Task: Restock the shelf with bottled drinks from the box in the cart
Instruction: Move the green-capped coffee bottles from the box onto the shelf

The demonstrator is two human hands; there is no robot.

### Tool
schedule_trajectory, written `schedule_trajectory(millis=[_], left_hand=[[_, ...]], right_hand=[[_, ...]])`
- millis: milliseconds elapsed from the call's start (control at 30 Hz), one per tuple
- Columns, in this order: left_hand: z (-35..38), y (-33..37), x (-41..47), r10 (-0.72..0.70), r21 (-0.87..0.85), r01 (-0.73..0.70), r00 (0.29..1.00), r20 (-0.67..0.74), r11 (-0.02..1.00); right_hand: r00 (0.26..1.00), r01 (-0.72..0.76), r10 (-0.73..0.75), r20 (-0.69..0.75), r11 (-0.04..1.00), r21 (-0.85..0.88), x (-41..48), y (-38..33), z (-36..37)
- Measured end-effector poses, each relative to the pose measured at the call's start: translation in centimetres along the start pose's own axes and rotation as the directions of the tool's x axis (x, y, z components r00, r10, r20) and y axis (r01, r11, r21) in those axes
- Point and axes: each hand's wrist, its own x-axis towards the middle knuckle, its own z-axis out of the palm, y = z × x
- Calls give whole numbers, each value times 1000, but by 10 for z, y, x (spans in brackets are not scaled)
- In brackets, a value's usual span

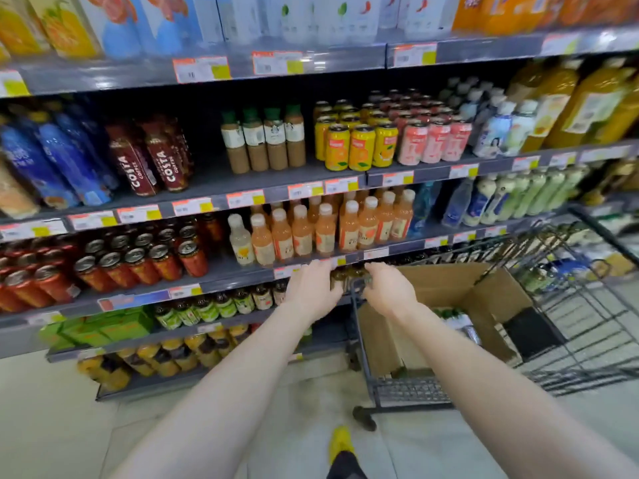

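Both my hands reach toward a lower shelf (238, 326) holding small dark-capped bottled drinks (242, 300). My left hand (313, 288) and my right hand (389, 288) each close around small dark bottles (345, 276) held between them at the shelf's front edge. The fingers hide most of these bottles. To the right, an open cardboard box (446, 288) stands in a dark wire cart (570, 305); more bottles (449, 314) show inside the box.
Above are shelves of orange juice bottles (325, 229), red cans (138, 264), yellow cans (359, 146) and coffee bottles (155, 164). Yellow-orange bottles (166, 357) fill the bottom shelf. The cart's front post (356, 326) stands just under my right hand. My yellow shoe (340, 440) is on the pale floor.
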Motion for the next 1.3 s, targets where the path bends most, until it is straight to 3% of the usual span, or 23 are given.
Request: schedule_trajectory(millis=[100,200,400,633,933,1300], left_hand=[[26,27,-18,67,178,-86,992,109,980],[47,60,-26,78,315,-116,988,131,942],[108,136,-15,100,340,-181,965,241,923],[173,221,17,44,309,-154,941,336,939],[219,258,37,-113,414,-64,913,391,908],[299,256,144,-163,320,-7,849,503,948]], right_hand=[[996,-86,86,6,996,-13,-35,44,4],[982,-174,174,71,985,-2,-60,96,8],[931,-347,347,116,938,-22,-84,209,7],[912,-379,373,171,925,2,-61,328,4],[924,-340,315,217,936,90,-35,381,-17],[860,-357,336,383,934,-19,68,425,16]])
